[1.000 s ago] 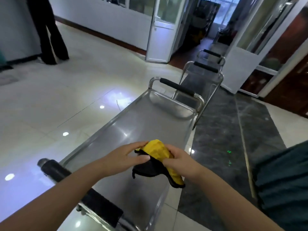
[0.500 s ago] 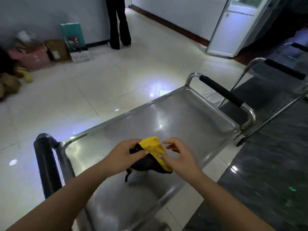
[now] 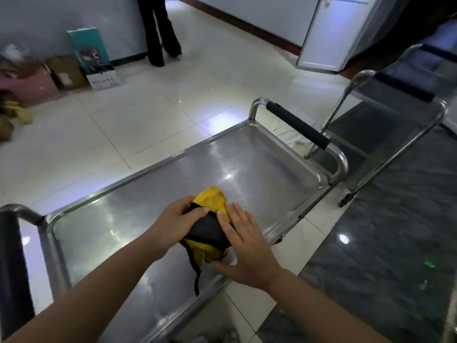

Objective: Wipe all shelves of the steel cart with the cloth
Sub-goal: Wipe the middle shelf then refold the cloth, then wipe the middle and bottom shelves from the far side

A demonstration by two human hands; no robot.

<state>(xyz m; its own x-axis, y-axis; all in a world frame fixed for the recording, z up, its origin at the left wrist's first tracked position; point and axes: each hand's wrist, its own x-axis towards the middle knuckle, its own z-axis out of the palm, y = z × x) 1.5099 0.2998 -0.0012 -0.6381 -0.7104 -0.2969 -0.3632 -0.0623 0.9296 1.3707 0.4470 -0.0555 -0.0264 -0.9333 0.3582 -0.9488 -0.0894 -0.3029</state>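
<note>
A steel cart's top shelf [image 3: 259, 164] fills the middle of the head view, with black-gripped handles at the far right end [image 3: 298, 126] and near left end [image 3: 11, 263]. A bunched yellow and black cloth [image 3: 210, 233] lies on the shelf near its front rim. My left hand [image 3: 176, 222] grips the cloth's left side with curled fingers and thumb. My right hand [image 3: 243, 246] lies flat with straight fingers on the cloth's right side. The lower shelves are hidden under the top one.
A second steel cart [image 3: 395, 112] stands just beyond the far handle on the right. A person's legs [image 3: 160, 33] stand at the back wall. Boxes and bags [image 3: 61, 70] lie along the left wall. A white door [image 3: 329, 33] is open at the back right.
The view has swung left and down. The cloth has come down onto the shelf. My right hand has gone from pinching the cloth to lying flat on it.
</note>
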